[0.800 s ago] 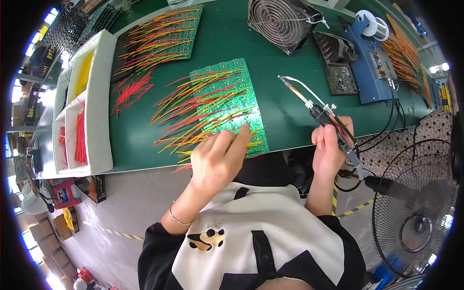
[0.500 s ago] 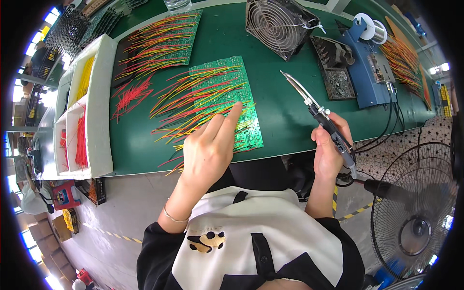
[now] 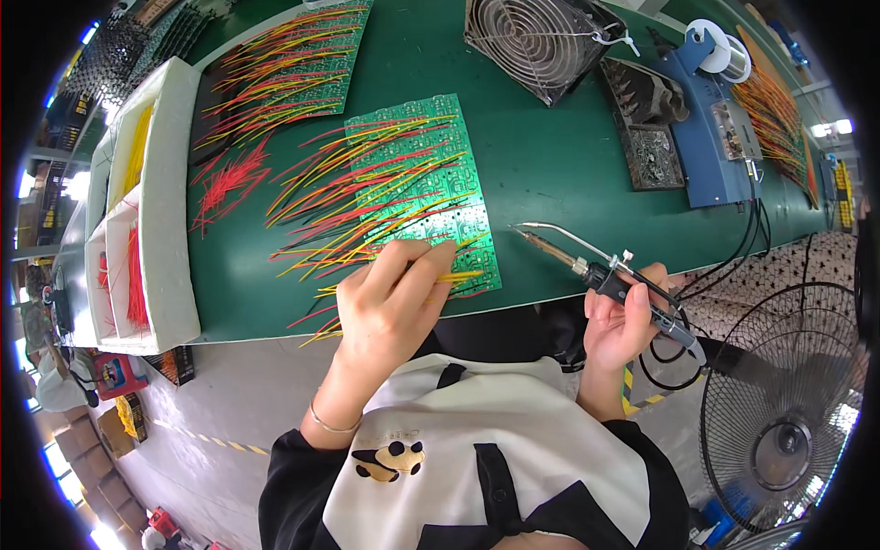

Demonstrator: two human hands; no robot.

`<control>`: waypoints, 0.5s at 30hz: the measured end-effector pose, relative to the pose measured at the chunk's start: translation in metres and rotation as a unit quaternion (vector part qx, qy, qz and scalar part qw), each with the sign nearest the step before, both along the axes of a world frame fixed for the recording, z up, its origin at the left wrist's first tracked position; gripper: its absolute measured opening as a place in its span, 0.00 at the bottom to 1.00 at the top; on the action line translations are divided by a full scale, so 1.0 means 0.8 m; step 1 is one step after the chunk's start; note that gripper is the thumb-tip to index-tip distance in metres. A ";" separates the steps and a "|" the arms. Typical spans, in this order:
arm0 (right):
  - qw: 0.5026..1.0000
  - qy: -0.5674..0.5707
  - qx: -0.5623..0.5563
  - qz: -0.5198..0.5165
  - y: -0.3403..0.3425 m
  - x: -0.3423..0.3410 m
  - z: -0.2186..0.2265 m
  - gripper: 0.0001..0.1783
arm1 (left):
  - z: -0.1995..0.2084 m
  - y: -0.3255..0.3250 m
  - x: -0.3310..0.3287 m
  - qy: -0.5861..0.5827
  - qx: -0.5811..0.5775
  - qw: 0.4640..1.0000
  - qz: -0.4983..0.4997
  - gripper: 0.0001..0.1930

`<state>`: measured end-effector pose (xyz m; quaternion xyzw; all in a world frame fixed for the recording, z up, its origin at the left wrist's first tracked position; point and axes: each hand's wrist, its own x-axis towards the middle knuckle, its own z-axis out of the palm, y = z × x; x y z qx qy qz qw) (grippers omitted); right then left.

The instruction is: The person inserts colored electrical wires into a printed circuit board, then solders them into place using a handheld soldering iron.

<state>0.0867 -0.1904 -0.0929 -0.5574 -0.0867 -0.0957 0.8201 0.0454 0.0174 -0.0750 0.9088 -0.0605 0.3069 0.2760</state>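
My left hand is closed over the lower part of a green circuit board. Yellow wire ends poke out beside its curled fingers, which seem to pinch them; the palm side is hidden. Rows of red, yellow and black wires are attached to the board and trail leftward. In my right hand is a soldering iron with a thin solder feed tube along it. Its tip points left, just off the board's right edge.
Another wired board lies at the far left, near loose red wires. A white foam box holds sorted wires. Behind stand a square fan and a blue solder feeder with a reel. A floor fan stands right.
My left hand's extended finger has curled in, and the hand has drawn toward the board's lower edge. The soldering iron has swung down and left, its tip now nearer the board.
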 end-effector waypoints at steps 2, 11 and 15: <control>1.000 -0.011 0.016 0.007 0.001 -0.001 -0.002 0.11 | -0.001 0.001 -0.001 -0.011 -0.004 1.000 -0.004 0.13; 1.000 0.011 0.014 0.014 0.004 -0.003 0.000 0.12 | -0.010 0.007 -0.003 -0.008 0.005 1.000 -0.014 0.16; 0.999 0.015 -0.009 0.032 0.005 -0.005 0.001 0.13 | -0.010 0.008 -0.002 -0.011 -0.004 1.000 -0.020 0.15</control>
